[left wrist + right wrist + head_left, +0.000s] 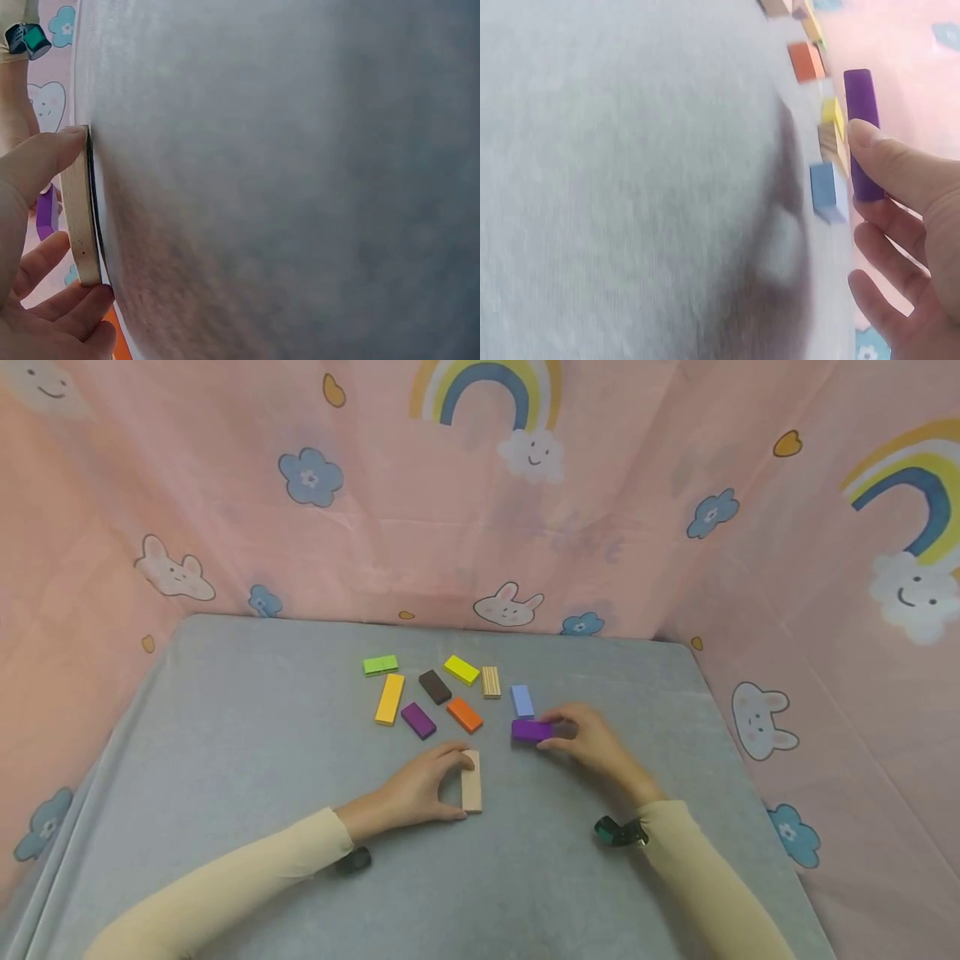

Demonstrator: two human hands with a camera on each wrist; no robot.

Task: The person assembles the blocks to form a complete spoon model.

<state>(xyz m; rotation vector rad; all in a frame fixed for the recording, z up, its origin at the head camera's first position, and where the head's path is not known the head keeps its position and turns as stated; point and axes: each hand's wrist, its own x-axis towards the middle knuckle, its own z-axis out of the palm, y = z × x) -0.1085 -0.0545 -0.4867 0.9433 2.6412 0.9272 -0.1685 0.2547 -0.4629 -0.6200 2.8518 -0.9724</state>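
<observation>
left hand [420, 789] pinches pale wood block [471, 782] on edge, worktop [225, 760] centre | right hand [592, 743] grips purple block [531, 730] beside light-blue block [522, 701] | 7 loose blocks behind

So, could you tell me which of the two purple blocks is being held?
The purple block on the right, beside the light blue block: the right hand pinches it. The other purple block lies untouched among the rest.

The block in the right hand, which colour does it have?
Purple. The block pinched by the right hand shows best in the head view.
</observation>
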